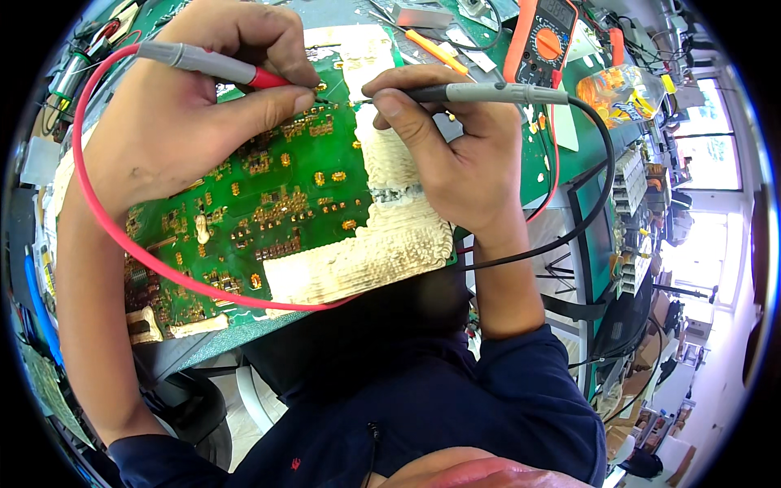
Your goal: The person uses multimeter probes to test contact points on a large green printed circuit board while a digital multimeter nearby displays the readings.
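Observation:
A large green circuit board (305,183) lies in front of me on the bench, with rough cream-coloured strips (358,264) along its right and near edges. My left hand (203,114) is closed on a red-and-grey test probe (199,63), its tip end over the upper part of the board. In my right hand (455,150) I grip a black-and-grey test probe (488,93), which points left toward the same area. The two tips are close together; whether they touch the board I cannot tell. A red lead loops down past my left wrist, and a black lead curves below my right forearm.
An orange multimeter (541,41) with a dial stands at the back right, beside a clear bottle with a yellow cap (622,95). An orange-handled tool (435,50) and scraps lie behind the board. Tools and cables crowd the left edge.

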Demonstrator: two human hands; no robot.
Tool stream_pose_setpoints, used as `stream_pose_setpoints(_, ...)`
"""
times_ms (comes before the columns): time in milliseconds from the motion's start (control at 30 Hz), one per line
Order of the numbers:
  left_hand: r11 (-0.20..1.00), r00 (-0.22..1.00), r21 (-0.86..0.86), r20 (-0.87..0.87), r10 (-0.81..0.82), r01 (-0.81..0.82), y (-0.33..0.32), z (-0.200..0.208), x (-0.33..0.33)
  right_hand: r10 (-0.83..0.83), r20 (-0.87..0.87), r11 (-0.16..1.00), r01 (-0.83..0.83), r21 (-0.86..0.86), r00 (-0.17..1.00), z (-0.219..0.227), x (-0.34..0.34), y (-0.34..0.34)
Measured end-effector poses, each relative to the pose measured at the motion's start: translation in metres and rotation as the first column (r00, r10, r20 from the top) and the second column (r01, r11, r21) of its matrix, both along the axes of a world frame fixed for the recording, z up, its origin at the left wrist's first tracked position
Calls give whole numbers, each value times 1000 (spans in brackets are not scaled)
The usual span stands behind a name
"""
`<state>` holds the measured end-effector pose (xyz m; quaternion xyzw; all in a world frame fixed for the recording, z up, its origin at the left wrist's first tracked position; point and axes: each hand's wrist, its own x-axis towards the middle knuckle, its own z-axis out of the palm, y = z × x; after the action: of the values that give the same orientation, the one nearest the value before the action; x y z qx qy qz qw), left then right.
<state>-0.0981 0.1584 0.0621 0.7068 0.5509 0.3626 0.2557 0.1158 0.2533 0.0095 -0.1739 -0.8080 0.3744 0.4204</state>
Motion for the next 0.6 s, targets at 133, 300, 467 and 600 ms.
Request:
stream_pose_setpoints(133, 985, 994, 146, 33, -103, 97, 2, -15, -9, 2, -3, 1000, -2, -24, 1000, 1, 0, 0)
stream_pose_setpoints(300, 985, 991, 171, 128, -45, 22, -1, -21, -4, -10, -19, 999, 9, -45, 1000, -2, 1, -1)
stream_pose_setpoints(467, 991, 998, 120, -27, -49, 51, -3, -8, -8, -17, 21, 996, 19, -90, 1000, 0, 0, -3)
stream_pose_setpoints(600, 992, 999, 122, -48, 4, 2, -2, -12, -7, -32, -29, 992, 28, -124, 999, -5, 1, -3)
